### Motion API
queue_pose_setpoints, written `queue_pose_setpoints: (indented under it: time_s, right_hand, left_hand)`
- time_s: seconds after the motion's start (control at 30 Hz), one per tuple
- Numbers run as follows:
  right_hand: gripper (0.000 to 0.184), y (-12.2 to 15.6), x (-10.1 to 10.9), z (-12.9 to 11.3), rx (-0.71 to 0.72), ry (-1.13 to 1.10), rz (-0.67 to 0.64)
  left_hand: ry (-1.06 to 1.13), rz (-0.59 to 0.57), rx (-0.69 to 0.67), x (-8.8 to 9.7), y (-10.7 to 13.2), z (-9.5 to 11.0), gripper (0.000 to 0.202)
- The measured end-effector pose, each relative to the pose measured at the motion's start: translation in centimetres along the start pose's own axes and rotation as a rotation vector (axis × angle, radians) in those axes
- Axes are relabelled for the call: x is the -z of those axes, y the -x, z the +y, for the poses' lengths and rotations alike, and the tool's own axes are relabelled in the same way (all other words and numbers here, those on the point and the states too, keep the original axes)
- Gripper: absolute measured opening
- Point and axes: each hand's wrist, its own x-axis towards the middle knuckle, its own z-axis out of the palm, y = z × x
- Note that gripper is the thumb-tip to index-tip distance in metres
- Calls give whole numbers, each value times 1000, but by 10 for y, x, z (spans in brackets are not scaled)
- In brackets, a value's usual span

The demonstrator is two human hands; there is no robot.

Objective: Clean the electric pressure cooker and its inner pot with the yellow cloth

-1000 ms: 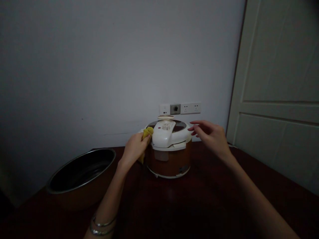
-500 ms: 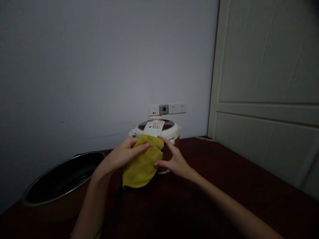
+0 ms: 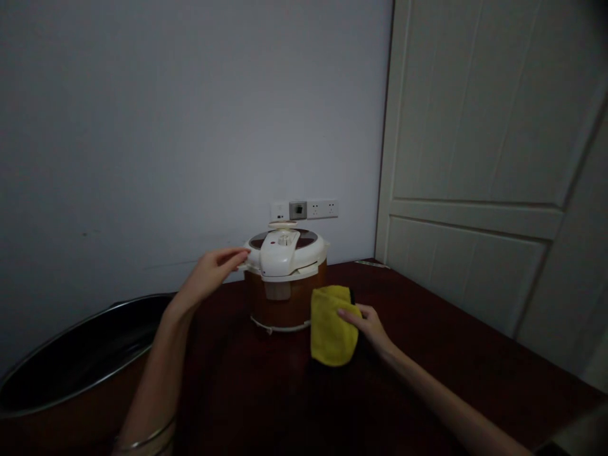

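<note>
An electric pressure cooker with a white lid and a brown body stands upright on the dark red table, close to the wall. At its left side, my left hand has its fingers closed on the cooker's side handle, which they mostly cover. My right hand grips a folded yellow cloth by its right edge, thumb in front. The cloth hangs just in front of the cooker's lower right side, its dark reverse showing at one corner.
A large dark pot with a shiny rim sits at the left on the table. Wall sockets are behind the cooker. A white panelled door bounds the right side.
The cloth was held up before the cooker with both hands near it. My left hand has moved to the cooker's left side. The cloth is now in my right hand, lower and further right.
</note>
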Motion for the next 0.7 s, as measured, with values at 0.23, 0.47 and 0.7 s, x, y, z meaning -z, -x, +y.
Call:
queue_pose_setpoints:
  time_s: [0.23,0.47,0.7]
  right_hand:
    - [41,-82,41,5,257,-201,477]
    - [46,-162,8,-3,397,-72,445]
    - [46,-147,-16,20,398,42,412]
  left_hand:
    - [-346,229,-7,-37,-29,-66,66]
    - [-389,273,13,-53,-36,-99,79]
    - [-245,290,16,-60,-36,-117,84]
